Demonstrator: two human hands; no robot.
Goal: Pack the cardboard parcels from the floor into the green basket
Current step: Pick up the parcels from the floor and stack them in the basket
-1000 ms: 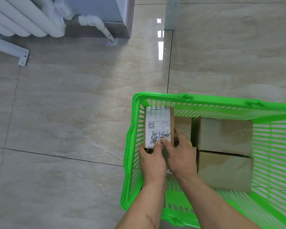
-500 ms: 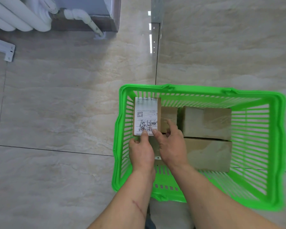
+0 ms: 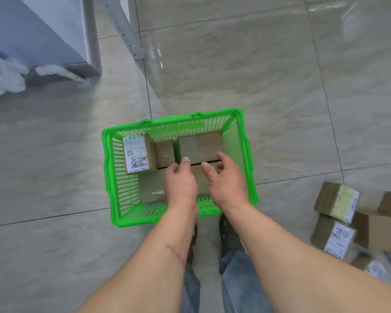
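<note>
The green basket (image 3: 113, 177) stands on the tiled floor in front of me. Inside it a labelled parcel (image 3: 137, 154) stands at the far left corner, with a small brown parcel (image 3: 164, 153) beside it and a larger parcel (image 3: 201, 145) to the right. A flat parcel (image 3: 151, 188) lies nearer me, partly hidden by my hands. My left hand (image 3: 181, 181) and my right hand (image 3: 226, 179) hover above the basket, fingers loose, holding nothing. Several more cardboard parcels (image 3: 336, 199) lie on the floor at the right.
A grey cabinet (image 3: 43, 35) and white pipes (image 3: 7, 75) stand at the far left. A metal rail (image 3: 127, 30) runs along the floor behind the basket. My feet and jeans (image 3: 235, 267) are just below the basket.
Both hands have let go of the labelled parcel, which now stands in the basket's far left corner. The hands pulled back to the right, and the view rose and swung right, showing the floor parcels.
</note>
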